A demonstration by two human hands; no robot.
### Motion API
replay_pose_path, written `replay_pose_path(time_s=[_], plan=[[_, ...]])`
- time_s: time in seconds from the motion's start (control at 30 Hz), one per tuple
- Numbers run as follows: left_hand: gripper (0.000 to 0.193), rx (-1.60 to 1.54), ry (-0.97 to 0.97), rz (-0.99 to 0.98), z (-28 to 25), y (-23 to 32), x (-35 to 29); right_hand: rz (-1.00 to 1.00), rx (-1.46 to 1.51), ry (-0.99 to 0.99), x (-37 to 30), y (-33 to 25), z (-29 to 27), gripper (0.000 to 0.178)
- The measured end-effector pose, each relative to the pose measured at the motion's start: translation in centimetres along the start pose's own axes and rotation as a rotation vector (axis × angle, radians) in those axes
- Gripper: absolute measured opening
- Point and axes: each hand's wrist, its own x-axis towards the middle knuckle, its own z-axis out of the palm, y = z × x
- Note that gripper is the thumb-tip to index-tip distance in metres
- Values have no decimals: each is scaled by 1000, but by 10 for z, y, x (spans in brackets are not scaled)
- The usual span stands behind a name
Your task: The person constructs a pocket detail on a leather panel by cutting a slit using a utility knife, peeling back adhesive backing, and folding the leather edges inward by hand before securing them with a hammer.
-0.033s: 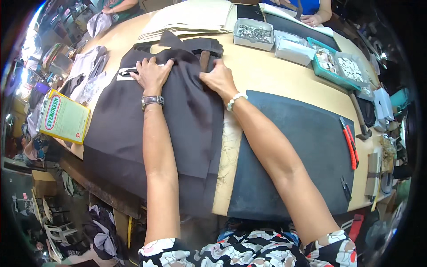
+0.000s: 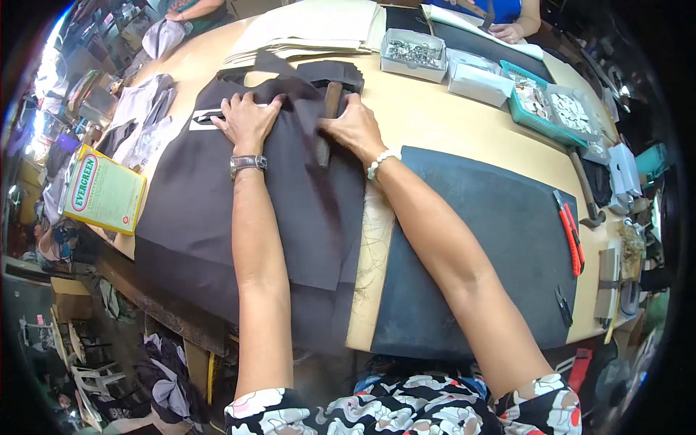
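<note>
The person wore a short-sleeved printed top, its black ground covered with large white blossoms and accented in taupe and red. The left sleeve and the right sleeve carried the same floral pattern. A dark brown watch with pale metallic fittings encircled the left wrist; a bracelet of rounded whitish beads encircled the right wrist. The left hand and right hand were bare.
</note>
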Motion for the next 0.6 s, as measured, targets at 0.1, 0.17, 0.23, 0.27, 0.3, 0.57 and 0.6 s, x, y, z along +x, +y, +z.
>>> replay_pose_path(time_s=[0.1,0.17,0.23,0.27,0.3,0.57,0.6], plan=[[78,28,-7,1,-2,-4,0,103,38,-41,-1,-7,-1,69],[79,34,-17,3,-4,-2,1,197,216,-46,2,2,-4,70],[82,22,-46,19,-5,9,1,264,465,-31,18,31,3,70],[83,38,-52,9,-7,8,0,216,447,74,15,27,7,61],[84,53,-58,0,-8,9,-1,139,514,137,13,24,7,59],[81,71,-16,58,7,3,2,-452,645,94,-35,-54,-10,55],[79,43,19,101,17,-14,6,-458,669,-2,-48,-72,-13,58]])
